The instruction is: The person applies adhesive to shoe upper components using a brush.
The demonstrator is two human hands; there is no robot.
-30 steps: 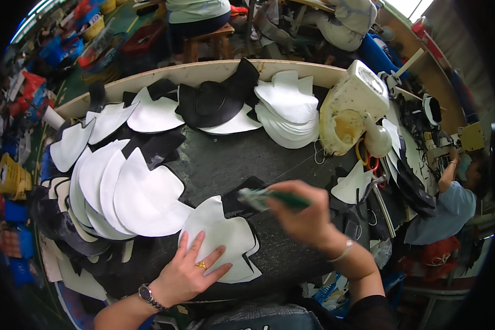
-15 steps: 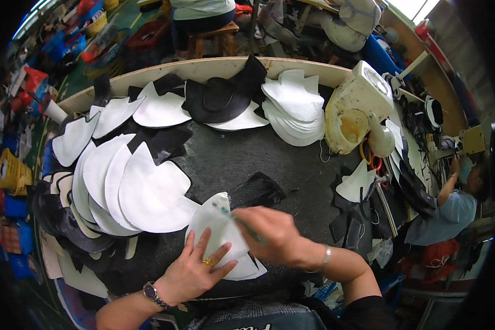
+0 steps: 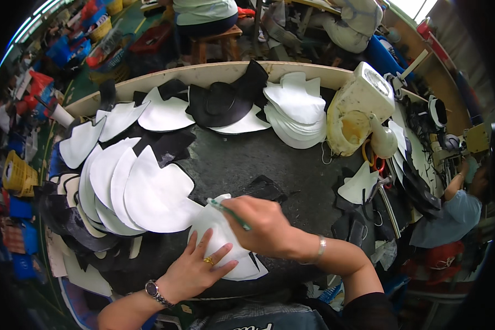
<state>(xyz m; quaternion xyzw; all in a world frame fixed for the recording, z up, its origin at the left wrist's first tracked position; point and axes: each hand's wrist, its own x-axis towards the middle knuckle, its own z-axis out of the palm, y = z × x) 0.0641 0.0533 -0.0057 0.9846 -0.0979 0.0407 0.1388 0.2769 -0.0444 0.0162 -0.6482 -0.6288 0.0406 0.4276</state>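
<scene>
My left hand [image 3: 192, 275] lies with fingers spread on a white curved cut piece [image 3: 209, 223], pressing it to the dark work surface. Its top corner reaches toward the fanned white pieces on the left. My right hand [image 3: 263, 224] is closed around a slim green brush [image 3: 231, 213], its head low over that piece's upper edge; whether it touches cannot be made out. Under the white piece, another white layer and a dark edge show near my left fingertips. A black cut piece [image 3: 261, 188] lies just beyond my right hand.
Overlapping white pieces [image 3: 154, 192] cover the left side, and a white stack [image 3: 296, 118] stands at the back. Right of it is a cut-open, stained plastic container [image 3: 344, 129]. Scissors [image 3: 375, 157] and a hammer [image 3: 389, 209] lie at right. A co-worker [image 3: 448, 217] sits beyond.
My right hand has shifted slightly left with the brush, whose head moves to the left edge of the white piece. My left hand stays on the piece; the view has shifted a little.
</scene>
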